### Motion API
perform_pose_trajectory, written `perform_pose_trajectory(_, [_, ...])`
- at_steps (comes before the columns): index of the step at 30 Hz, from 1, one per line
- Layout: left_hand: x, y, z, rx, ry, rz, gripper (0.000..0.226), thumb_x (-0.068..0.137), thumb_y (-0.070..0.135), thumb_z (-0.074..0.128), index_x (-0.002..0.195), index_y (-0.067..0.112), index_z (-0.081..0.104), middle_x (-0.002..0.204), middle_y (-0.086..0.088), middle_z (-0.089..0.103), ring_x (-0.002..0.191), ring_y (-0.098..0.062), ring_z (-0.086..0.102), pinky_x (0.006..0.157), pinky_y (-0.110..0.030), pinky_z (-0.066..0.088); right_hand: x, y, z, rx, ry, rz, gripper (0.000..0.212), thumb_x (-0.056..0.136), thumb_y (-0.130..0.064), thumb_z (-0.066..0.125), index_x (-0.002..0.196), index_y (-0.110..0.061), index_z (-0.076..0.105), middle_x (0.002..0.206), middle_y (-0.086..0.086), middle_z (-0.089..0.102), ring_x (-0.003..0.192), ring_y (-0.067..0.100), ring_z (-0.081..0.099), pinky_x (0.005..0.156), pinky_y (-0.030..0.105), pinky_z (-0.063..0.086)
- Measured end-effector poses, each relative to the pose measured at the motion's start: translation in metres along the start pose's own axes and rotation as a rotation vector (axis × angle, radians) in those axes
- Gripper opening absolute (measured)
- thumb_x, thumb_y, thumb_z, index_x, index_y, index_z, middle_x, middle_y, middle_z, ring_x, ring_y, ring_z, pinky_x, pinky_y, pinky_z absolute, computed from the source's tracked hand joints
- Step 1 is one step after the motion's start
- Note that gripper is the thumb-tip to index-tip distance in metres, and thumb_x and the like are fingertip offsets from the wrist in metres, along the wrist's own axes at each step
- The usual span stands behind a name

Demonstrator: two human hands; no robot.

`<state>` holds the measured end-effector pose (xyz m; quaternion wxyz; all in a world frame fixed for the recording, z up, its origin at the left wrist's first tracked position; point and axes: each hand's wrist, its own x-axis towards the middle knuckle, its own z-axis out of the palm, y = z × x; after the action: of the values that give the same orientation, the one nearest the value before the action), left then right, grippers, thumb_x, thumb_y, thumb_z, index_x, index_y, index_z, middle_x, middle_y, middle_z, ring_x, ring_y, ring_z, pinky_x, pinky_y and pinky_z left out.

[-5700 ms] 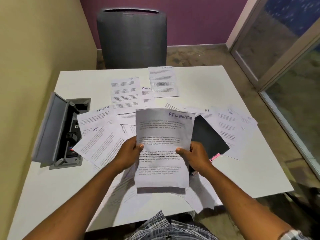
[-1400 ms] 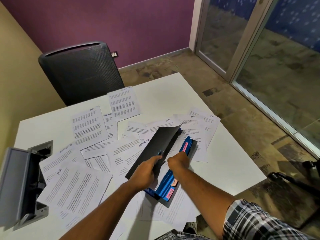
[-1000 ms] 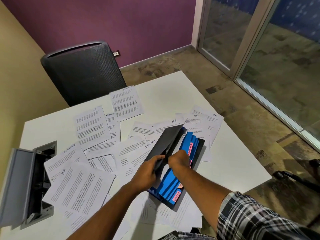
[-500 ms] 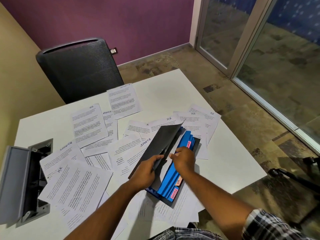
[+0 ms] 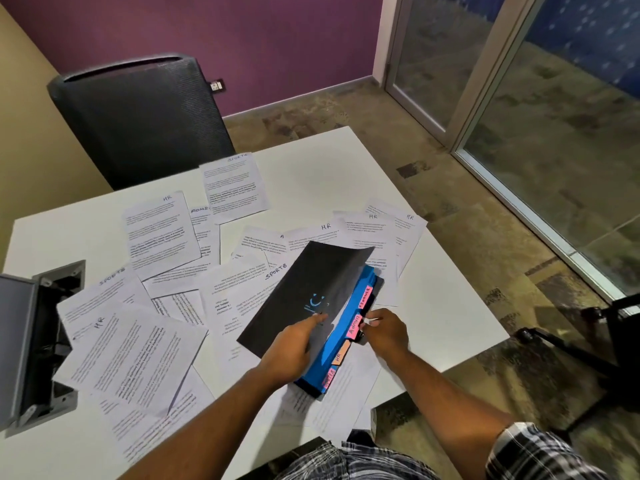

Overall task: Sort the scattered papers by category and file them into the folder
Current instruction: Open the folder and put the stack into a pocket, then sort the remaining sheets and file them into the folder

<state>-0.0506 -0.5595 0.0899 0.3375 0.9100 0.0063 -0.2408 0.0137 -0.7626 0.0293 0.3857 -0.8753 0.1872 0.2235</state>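
Note:
A black folder (image 5: 304, 289) with blue dividers (image 5: 341, 336) lies on the white table (image 5: 311, 161), amid scattered printed papers headed HR, SPORTS and ADMIN. Pink and orange tabs stick out of the dividers, reading FINANCE (image 5: 365, 296), ADMIN (image 5: 354, 328) and HR (image 5: 339, 355). My left hand (image 5: 294, 344) holds the front cover lifted. My right hand (image 5: 384, 332) pinches the divider edge at the ADMIN tab. An HR sheet (image 5: 135, 351) lies at the left, a SPORTS sheet (image 5: 235, 187) at the back.
An open grey floor-box style cable hatch (image 5: 31, 344) is set in the table's left edge. A black mesh chair (image 5: 138, 119) stands behind the table. Glass doors are on the right, with a dark stand's legs (image 5: 571, 344) on the floor beside the table.
The FINANCE sheet I held earlier is out of my hands. My left hand has kept the cover raised while my right hand moved from inside the folder to the ADMIN tab at its edge.

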Motion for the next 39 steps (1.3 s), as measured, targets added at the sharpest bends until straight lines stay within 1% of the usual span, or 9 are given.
perform_pose_trajectory(2, [0.003, -0.002, 0.013, 0.049, -0.016, -0.008, 0.062, 0.093, 0.018, 0.053, 0.148, 0.039, 0.033, 0.152, 0.007, 0.045, 0.127, -0.023, 0.056, 0.093, -0.045, 0.057, 0.001, 0.005, 0.001, 0.015, -0.026, 0.003, 0.026, 0.09, -0.022, 0.076, 0.114, -0.023, 0.067, 0.122, 0.003, 0.071, 0.111, 0.024, 0.068, 0.099, 0.039, 0.056])
perform_pose_trajectory(5, [0.008, -0.001, 0.034, 0.137, -0.049, -0.059, 0.067, 0.093, 0.018, 0.054, 0.151, 0.041, 0.029, 0.162, 0.005, 0.027, 0.128, -0.028, 0.055, 0.092, -0.043, 0.056, 0.002, 0.012, 0.0, 0.035, -0.058, -0.004, 0.023, 0.085, -0.017, 0.079, 0.103, -0.027, 0.067, 0.114, 0.001, 0.073, 0.105, 0.022, 0.068, 0.094, 0.036, 0.057])
perform_pose_trajectory(8, [0.014, -0.004, 0.056, 0.296, -0.094, -0.036, 0.068, 0.093, 0.006, 0.052, 0.15, 0.039, 0.032, 0.166, -0.004, 0.011, 0.144, -0.039, 0.032, 0.107, -0.048, 0.043, 0.003, 0.016, -0.002, 0.032, -0.073, -0.015, 0.02, 0.081, -0.015, 0.077, 0.094, -0.027, 0.069, 0.107, 0.0, 0.075, 0.101, 0.021, 0.069, 0.09, 0.03, 0.055])
perform_pose_trajectory(12, [0.02, -0.013, 0.078, 0.394, -0.128, -0.067, 0.054, 0.099, 0.009, 0.044, 0.147, 0.033, 0.037, 0.166, -0.009, 0.004, 0.148, -0.043, 0.018, 0.11, -0.05, 0.04, 0.005, 0.022, -0.002, -0.015, -0.119, -0.033, 0.015, 0.081, -0.019, 0.073, 0.087, -0.032, 0.07, 0.102, -0.006, 0.075, 0.098, 0.018, 0.069, 0.088, 0.03, 0.055])
perform_pose_trajectory(22, [0.023, -0.024, 0.104, 0.354, -0.05, -0.074, 0.052, 0.101, 0.008, 0.039, 0.145, 0.036, 0.036, 0.166, -0.004, 0.009, 0.151, -0.035, 0.014, 0.111, -0.048, 0.038, 0.012, 0.024, -0.007, -0.109, -0.209, -0.106, 0.015, 0.077, -0.025, 0.078, 0.086, -0.029, 0.067, 0.092, -0.011, 0.072, 0.09, 0.014, 0.067, 0.076, 0.025, 0.051])
perform_pose_trajectory(27, [0.005, -0.036, 0.094, 0.178, 0.108, -0.111, 0.047, 0.097, 0.024, 0.052, 0.141, 0.037, 0.044, 0.162, 0.005, 0.024, 0.146, -0.021, 0.03, 0.103, -0.037, 0.045, 0.016, 0.001, -0.009, -0.101, -0.152, -0.218, 0.007, 0.092, -0.02, 0.067, 0.091, -0.026, 0.067, 0.086, -0.014, 0.066, 0.06, 0.001, 0.062, 0.053, 0.007, 0.039])
perform_pose_trajectory(31, [-0.028, -0.059, 0.076, 0.086, 0.26, -0.204, 0.042, 0.096, 0.024, 0.048, 0.137, 0.034, 0.051, 0.157, 0.007, 0.032, 0.138, -0.02, 0.041, 0.1, -0.033, 0.046, 0.016, -0.019, 0.008, -0.111, -0.178, -0.282, 0.008, 0.086, -0.022, 0.064, 0.081, -0.027, 0.067, 0.088, -0.009, 0.073, 0.077, 0.015, 0.07, 0.073, 0.031, 0.058])
perform_pose_trajectory(35, [-0.067, -0.1, 0.058, 0.027, 0.373, -0.288, 0.036, 0.096, 0.026, 0.051, 0.131, 0.032, 0.055, 0.151, 0.004, 0.039, 0.135, -0.019, 0.044, 0.103, -0.033, 0.043, 0.012, -0.047, 0.031, -0.14, -0.248, -0.352, 0.009, 0.088, -0.017, 0.066, 0.091, -0.024, 0.069, 0.098, -0.006, 0.074, 0.092, 0.017, 0.069, 0.085, 0.029, 0.053])
perform_pose_trajectory(39, [-0.094, -0.145, 0.032, 0.0, 0.453, -0.381, 0.035, 0.096, 0.032, 0.056, 0.131, 0.026, 0.057, 0.151, -0.002, 0.042, 0.137, -0.023, 0.043, 0.108, -0.038, 0.04, 0.017, -0.078, 0.061, -0.176, -0.294, -0.375, 0.011, 0.087, -0.02, 0.07, 0.082, -0.03, 0.066, 0.096, -0.008, 0.073, 0.095, 0.017, 0.069, 0.092, 0.031, 0.053])
